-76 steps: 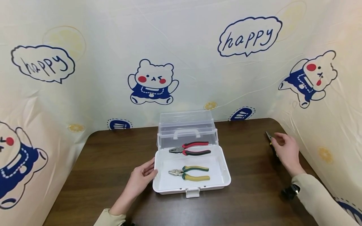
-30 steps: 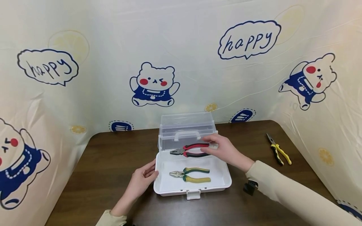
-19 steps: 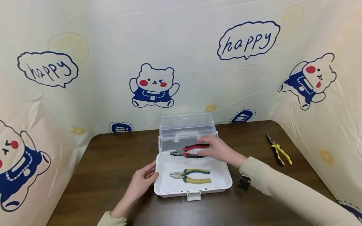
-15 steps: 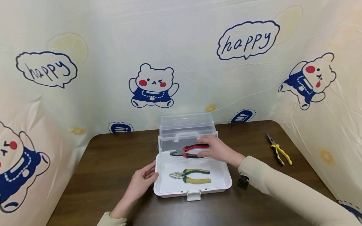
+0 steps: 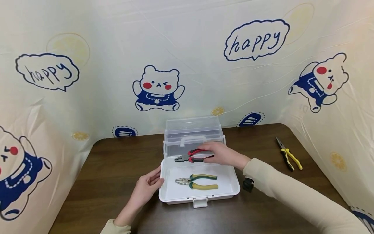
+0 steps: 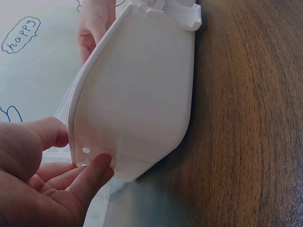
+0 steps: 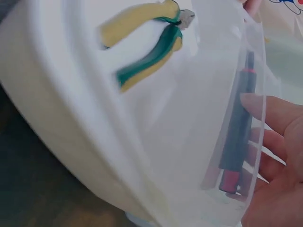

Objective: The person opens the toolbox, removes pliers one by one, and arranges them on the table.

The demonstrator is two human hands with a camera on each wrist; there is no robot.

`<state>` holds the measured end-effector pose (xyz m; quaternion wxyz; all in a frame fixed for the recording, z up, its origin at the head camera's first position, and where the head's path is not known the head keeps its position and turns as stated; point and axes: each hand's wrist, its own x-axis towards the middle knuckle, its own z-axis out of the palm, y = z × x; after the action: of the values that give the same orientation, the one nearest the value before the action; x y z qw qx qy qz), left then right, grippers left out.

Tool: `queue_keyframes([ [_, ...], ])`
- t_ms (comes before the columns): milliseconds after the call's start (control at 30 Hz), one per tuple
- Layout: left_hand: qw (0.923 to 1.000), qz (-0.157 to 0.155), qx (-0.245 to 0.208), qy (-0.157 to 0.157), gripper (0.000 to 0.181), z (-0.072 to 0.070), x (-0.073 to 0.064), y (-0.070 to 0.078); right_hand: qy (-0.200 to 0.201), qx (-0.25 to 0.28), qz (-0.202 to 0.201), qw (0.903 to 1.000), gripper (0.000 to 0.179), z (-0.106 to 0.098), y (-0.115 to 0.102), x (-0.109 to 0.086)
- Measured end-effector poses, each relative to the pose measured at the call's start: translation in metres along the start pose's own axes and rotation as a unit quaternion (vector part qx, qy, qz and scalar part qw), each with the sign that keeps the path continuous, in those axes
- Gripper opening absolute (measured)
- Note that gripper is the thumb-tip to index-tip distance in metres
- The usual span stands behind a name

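Note:
A white toolbox (image 5: 172, 196) stands with its lid raised. My left hand (image 5: 146, 187) holds its left end, thumb and fingers on either side of the wall in the left wrist view. Inside, my right hand (image 5: 223, 153) grips the handles of the red-and-black combination pliers (image 5: 193, 159), whose jaws point left. In the right wrist view my thumb presses a dark handle of these pliers (image 7: 236, 123), partly seen through the clear plastic. Nearer the box's front lie green-and-yellow combination pliers (image 5: 201, 177), touched by neither hand.
Long-nose pliers with yellow-and-black handles (image 5: 287, 157) lie on the brown table (image 5: 125, 156) at the far right. The clear lid (image 5: 193, 125) with its handle stands behind the tray. A latch (image 5: 200, 202) sticks out in front; a printed cloth (image 5: 198, 58) surrounds the table.
My right hand has left the long-nose pliers at the right and reached into the toolbox. It has closed round the red-and-black pliers, squeezing their handles nearer together. My left hand stays put.

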<state>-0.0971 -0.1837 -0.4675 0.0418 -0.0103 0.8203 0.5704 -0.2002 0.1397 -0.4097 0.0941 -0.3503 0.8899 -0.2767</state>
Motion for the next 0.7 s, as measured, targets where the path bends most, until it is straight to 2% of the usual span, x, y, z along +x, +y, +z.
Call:
queue_keyframes([
  [200, 1.0, -0.003, -0.004, 0.001, 0.051, 0.0011, -0.0024, 0.0001, -0.007, -0.011, 0.001, 0.9999, 0.056, 0.0025, -0.0004, 0.0035],
  [533, 1.0, -0.004, 0.0, 0.002, 0.052, -0.0007, -0.0021, 0.0011, 0.023, 0.037, 0.022, 0.9988, 0.053, 0.0051, -0.0032, 0.0052],
  [700, 1.0, -0.003, -0.002, 0.0, 0.052, -0.0004, -0.0003, 0.0012, 0.04, 0.033, 0.026, 0.9983, 0.054, 0.0051, -0.0027, 0.0026],
])
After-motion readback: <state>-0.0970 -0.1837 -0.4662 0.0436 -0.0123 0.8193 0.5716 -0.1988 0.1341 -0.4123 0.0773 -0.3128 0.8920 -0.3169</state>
